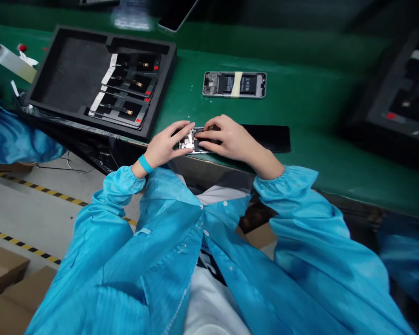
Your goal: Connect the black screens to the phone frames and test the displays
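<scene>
At the near edge of the green bench lies an opened phone (pixel 186 142), with its pale circuit board showing. My left hand (pixel 162 145) grips its left end, thumb on the near edge and fingers at the far edge. Over the middle of the phone, my right hand (pixel 226 137) has its fingers bent and their tips touching the inside. Whether a small part is between those tips cannot be made out. A flat black screen panel (pixel 272 138) extends to the right from under my right hand, its left end hidden.
Beyond my hands lies another opened phone (pixel 234 84) with a yellowish strip across its battery. A black foam tray (pixel 70 74) at left holds several screen panels (pixel 120 109). Another tray (pixel 377 109) stands at right. A blue sleeve (pixel 17 132) shows at far left.
</scene>
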`<act>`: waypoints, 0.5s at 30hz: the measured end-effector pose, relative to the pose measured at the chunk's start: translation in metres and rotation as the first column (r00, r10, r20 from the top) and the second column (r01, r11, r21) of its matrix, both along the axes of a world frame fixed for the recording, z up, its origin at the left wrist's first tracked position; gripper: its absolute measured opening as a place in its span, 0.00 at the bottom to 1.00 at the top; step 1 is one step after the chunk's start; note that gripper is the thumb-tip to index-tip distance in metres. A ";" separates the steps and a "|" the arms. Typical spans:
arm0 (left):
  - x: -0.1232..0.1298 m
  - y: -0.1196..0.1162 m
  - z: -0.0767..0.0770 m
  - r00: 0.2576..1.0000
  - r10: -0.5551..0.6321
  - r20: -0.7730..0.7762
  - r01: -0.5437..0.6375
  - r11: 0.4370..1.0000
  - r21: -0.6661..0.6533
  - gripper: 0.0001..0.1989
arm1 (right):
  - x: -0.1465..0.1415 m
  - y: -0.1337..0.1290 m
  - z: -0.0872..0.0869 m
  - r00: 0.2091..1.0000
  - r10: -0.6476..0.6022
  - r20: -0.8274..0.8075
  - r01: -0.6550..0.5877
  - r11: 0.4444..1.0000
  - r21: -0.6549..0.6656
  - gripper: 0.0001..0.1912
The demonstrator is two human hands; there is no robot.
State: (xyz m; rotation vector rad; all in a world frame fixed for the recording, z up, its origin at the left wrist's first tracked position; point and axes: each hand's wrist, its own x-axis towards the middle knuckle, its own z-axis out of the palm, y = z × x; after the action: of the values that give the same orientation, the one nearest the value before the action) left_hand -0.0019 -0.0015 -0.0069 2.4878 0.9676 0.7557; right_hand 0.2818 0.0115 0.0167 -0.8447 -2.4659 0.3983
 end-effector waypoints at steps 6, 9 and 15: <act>0.003 -0.001 0.000 0.999 0.036 0.025 -0.035 0.999 -0.041 0.41 | -0.004 -0.004 0.004 0.994 0.001 0.111 -0.010 0.997 0.078 0.23; 0.003 -0.001 0.001 0.999 0.034 0.036 -0.032 0.999 -0.041 0.40 | -0.007 -0.008 0.008 0.983 -0.005 0.184 -0.022 0.989 0.148 0.24; 0.008 -0.004 0.008 1.000 0.018 0.015 -0.017 0.997 -0.070 0.41 | -0.014 -0.015 0.013 0.960 -0.021 0.279 -0.015 0.992 0.128 0.24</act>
State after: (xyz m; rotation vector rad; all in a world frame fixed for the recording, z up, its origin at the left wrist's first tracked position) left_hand 0.0060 -0.0052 0.0011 2.4130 0.9945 0.7333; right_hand 0.2678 -0.0038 0.0295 -0.9035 -2.7137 0.1215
